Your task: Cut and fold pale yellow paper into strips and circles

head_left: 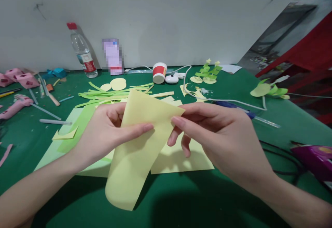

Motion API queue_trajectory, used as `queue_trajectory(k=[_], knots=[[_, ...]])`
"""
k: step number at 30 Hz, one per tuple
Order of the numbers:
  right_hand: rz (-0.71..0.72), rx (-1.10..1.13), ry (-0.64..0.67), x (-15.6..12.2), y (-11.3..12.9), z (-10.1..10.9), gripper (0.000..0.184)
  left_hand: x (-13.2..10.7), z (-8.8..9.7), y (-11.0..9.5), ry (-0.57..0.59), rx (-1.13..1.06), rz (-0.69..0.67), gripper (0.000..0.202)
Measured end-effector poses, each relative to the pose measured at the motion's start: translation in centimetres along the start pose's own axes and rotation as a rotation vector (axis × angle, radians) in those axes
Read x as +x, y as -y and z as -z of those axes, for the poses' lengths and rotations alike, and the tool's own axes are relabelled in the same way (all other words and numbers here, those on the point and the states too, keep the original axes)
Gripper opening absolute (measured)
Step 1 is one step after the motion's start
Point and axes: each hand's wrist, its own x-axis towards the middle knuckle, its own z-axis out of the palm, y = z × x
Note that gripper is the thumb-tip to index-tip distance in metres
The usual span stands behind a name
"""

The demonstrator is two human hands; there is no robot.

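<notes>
A pale yellow sheet of paper point(132, 172), bent over into a curve, is held up above the table between both hands. My left hand point(106, 131) grips it from the left, thumb on the front and fingers hidden behind. At the upper right corner, my right hand point(223, 138) pinches the paper between thumb and index finger, the other fingers curled below. Under the hands lie another yellow sheet point(186, 162) and light green sheets point(88, 165). Green paper strips point(103, 96) and pale paper circles point(118, 84) lie just behind.
At the back stand a water bottle point(84, 55), a phone point(113, 57) and a paper cup point(159, 73). Paper plants point(207, 72) stand near a white cable point(228, 101). A pink glue gun point(17, 107) is left; a purple tool point(315, 160) with black cords is right.
</notes>
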Motion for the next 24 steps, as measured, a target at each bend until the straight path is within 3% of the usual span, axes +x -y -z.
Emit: queue_trajectory(k=[11,14,18,21,24], knots=[[-0.148,0.098,0.016,1.5,-0.8,1.1,0.014,1.3,0.7,0.6,0.045,-0.055,0.159,0.01],[-0.181,0.11,-0.024,2.1,-1.2,1.7,0.016,2.3,1.2,1.4,0.028,-0.053,0.14,0.007],[-0.268,0.116,-0.029,2.2,-2.2,2.3,0.017,3.4,1.4,2.3,0.001,0.094,0.09,0.018],[-0.366,0.087,0.075,1.8,-3.2,2.9,0.016,3.9,1.4,3.1,0.081,0.243,0.111,0.022],[-0.472,-0.043,0.329,1.3,-4.0,3.3,0.01,4.2,1.1,4.0,0.226,0.304,0.185,0.025]])
